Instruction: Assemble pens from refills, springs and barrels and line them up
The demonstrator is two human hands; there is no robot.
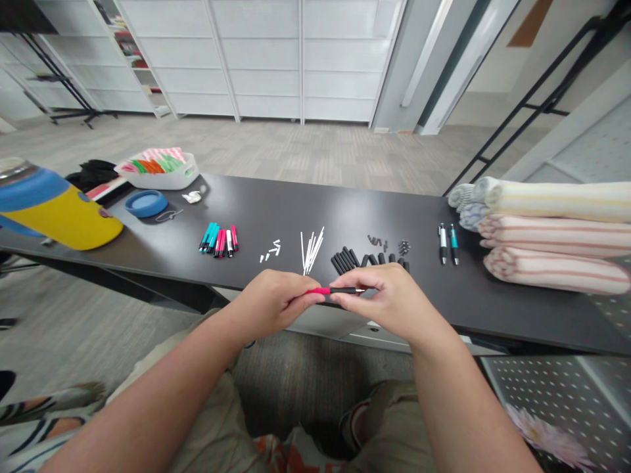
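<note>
Okay so, starting at the left of the bench, there's a bunch of teal, pink and white pen barrels, which look like smooth, light plastic. Next come some little white bits. I'd pinch those one by one, since they look easy to lose. Then there's the left hand, thumb and fingers pinched on the pink end of a pen. Just beyond the hand lie some thin white sticks; those look bendy, so I'd grab them mid-length.

The pen itself is up between both hands, in line with the near edge of the bench. I'd call it light and stiff, and the shiny pink half is probably a bit slippery. The black half looks grippier, so that's where I'd hold it, keeping off the thin tip. The right hand has its thumb and fingers closed on that black part, though the pen's so small in view that I can't say how firmly.

Past that there's a row of black tubes, soft rubber at a guess, and two pens lying side by side, one white and one teal.
</note>
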